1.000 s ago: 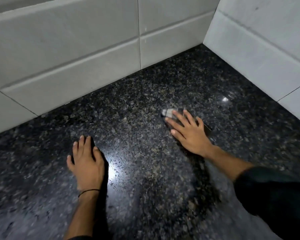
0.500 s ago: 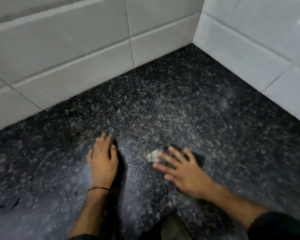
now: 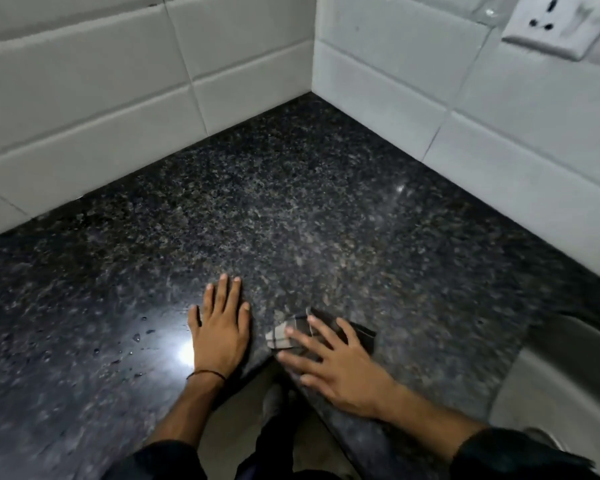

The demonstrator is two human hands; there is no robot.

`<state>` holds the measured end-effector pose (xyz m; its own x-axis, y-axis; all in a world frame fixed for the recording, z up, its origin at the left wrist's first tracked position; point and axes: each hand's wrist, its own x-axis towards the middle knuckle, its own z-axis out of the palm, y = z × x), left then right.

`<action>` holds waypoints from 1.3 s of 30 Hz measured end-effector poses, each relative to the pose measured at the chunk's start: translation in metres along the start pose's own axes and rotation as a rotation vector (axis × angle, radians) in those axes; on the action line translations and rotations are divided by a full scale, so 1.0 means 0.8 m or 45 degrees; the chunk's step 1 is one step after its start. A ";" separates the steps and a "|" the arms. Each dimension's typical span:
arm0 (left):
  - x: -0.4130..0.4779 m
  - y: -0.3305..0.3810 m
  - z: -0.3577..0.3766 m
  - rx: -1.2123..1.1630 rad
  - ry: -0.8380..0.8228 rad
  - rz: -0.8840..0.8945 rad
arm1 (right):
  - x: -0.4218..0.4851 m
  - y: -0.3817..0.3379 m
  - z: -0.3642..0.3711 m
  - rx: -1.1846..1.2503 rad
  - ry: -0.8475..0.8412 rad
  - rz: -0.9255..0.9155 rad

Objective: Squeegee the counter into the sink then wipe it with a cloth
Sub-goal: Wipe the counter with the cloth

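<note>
Two bare hands press flat on a dark speckled stone bench point(image 3: 291, 209) in a corner of white wall tiles point(image 3: 84, 109). The left hand point(image 3: 220, 329) lies palm-down with fingers together, holding nothing; the right hand point(image 3: 333, 362), fingers spread wide, pins a folded dark cloth point(image 3: 357, 332) near the bench's front edge. A sink point(image 3: 548, 386) sits just right of the cloth.

No readable text, label or brand anywhere; wall socket point(image 3: 557, 24) plate seemingly unmarked, though blurred
</note>
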<state>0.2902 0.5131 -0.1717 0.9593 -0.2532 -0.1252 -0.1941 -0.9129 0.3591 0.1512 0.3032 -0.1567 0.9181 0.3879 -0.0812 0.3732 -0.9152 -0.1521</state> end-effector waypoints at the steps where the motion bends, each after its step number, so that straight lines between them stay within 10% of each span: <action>1: -0.001 0.002 -0.002 -0.008 -0.013 -0.003 | -0.022 0.024 0.000 -0.041 0.025 0.014; 9: -0.038 0.086 0.005 -0.029 -0.076 0.246 | -0.096 0.179 -0.036 0.321 0.187 1.499; 18: -0.044 0.132 0.036 0.102 -0.023 0.210 | -0.166 0.084 -0.018 0.116 -0.027 0.360; 25: 0.002 0.158 0.025 -0.061 -0.017 0.401 | -0.120 0.238 -0.043 0.354 0.220 1.604; 32: 0.111 0.214 0.044 -0.036 0.045 0.584 | -0.064 0.181 -0.036 0.207 0.058 0.662; 34: 0.139 0.222 0.050 0.056 0.023 0.590 | -0.092 0.215 -0.037 0.125 0.091 0.702; 39: 0.166 0.224 0.071 0.132 -0.062 0.592 | -0.100 0.335 -0.047 0.180 0.318 1.845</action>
<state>0.3711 0.2975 -0.1761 0.7557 -0.6547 -0.0177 -0.6220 -0.7260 0.2933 0.1825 0.0226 -0.1537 0.4745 -0.8769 -0.0772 -0.8715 -0.4556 -0.1816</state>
